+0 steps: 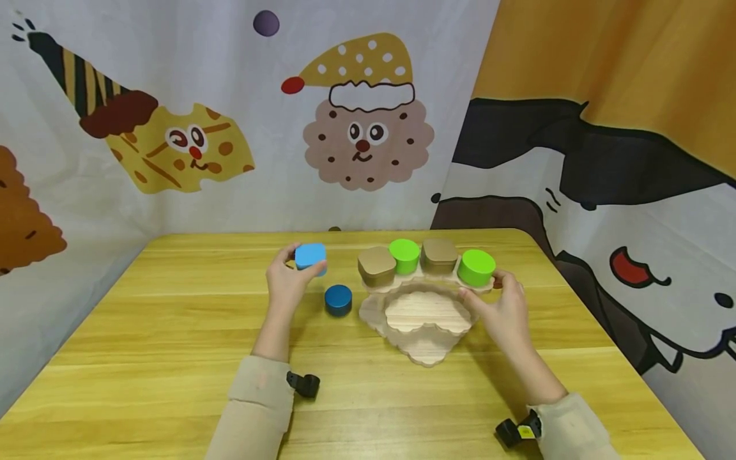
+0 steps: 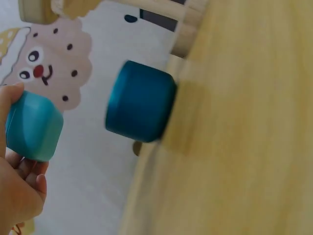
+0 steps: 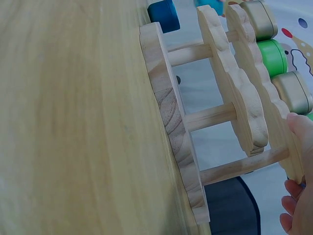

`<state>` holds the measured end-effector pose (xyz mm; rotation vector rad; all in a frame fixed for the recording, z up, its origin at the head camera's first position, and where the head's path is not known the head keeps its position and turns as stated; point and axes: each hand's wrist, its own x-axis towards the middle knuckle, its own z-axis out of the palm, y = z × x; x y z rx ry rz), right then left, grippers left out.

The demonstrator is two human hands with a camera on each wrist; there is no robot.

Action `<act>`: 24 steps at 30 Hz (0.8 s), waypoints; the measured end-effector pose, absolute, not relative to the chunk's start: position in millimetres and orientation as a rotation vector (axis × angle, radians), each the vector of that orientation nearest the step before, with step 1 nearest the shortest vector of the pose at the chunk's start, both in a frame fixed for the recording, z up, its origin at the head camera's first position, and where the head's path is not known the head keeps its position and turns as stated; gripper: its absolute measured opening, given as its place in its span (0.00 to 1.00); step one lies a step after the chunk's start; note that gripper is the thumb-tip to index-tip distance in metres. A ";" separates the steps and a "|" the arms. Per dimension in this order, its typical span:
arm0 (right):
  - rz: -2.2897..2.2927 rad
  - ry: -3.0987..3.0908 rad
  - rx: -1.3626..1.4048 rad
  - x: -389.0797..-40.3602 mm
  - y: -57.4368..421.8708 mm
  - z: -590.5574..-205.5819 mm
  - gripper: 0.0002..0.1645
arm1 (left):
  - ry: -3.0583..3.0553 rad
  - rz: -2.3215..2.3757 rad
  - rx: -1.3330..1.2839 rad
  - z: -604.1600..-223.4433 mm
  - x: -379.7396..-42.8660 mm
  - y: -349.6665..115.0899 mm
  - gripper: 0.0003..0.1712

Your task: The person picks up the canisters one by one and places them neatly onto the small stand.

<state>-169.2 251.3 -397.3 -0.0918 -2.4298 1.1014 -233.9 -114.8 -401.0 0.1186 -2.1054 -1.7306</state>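
Observation:
My left hand (image 1: 285, 278) holds a light blue rounded-square tin (image 1: 310, 257) between thumb and fingers, raised off the table as the left wrist view shows. Near it on the tabletop stands a dark blue round tin (image 1: 338, 300). A tiered wooden stand (image 1: 428, 311) with wavy-edged shelves sits right of that tin. On its top shelf are two gold tins (image 1: 376, 267) and two green round tins (image 1: 476, 268). My right hand (image 1: 506, 313) grips the right end of the top shelf (image 3: 266, 83), thumb on the near edge, beside a green tin.
The wooden table (image 1: 172, 358) spreads around the stand, its far edge close behind the tins. A printed cartoon curtain (image 1: 230, 76) hangs behind it. Wooden dowels (image 3: 210, 117) join the stand's tiers. Small black cameras (image 1: 305, 384) are strapped at both wrists.

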 end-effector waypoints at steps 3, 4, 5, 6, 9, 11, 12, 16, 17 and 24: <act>1.109 -2.433 -0.099 -169.3 251.0 -397.2 0.45 | -2.069 -1.745 0.093 -393.2 -231.1 -112.6 0.37; 1.111 -2.433 -0.103 -169.4 250.9 -397.2 0.45 | -2.059 -1.748 0.085 -390.5 -230.0 -111.9 0.37; 1.114 -2.433 -0.106 -169.3 250.8 -397.0 0.45 | -2.049 -1.750 0.074 -387.6 -228.7 -111.2 0.37; 1.117 -2.433 -0.108 -169.2 250.7 -397.0 0.45 | -2.042 -1.750 0.061 -384.5 -227.6 -110.5 0.38; 1.123 -2.431 -0.110 -169.2 250.5 -396.6 0.45 | -2.028 -1.749 0.013 -375.1 -223.7 -108.4 0.38; 1.125 -2.431 -0.109 -169.3 250.1 -396.7 0.45 | -2.026 -1.746 -0.022 -368.5 -220.4 -107.1 0.38; 1.128 -2.431 -0.108 -169.4 250.0 -396.8 0.45 | -2.027 -1.746 -0.036 -364.7 -218.5 -106.0 0.39; 1.127 -2.435 -0.110 -169.3 249.7 -396.7 0.46 | -2.028 -1.753 -0.071 -350.4 -210.1 -101.2 0.39; 1.128 -2.434 -0.110 -169.4 249.7 -396.8 0.46 | -2.026 -1.755 -0.077 -346.9 -207.7 -99.7 0.39; 1.127 -2.444 -0.123 -169.4 250.3 -396.9 0.46 | -1.996 -1.757 -0.172 -327.8 -190.9 -85.9 0.37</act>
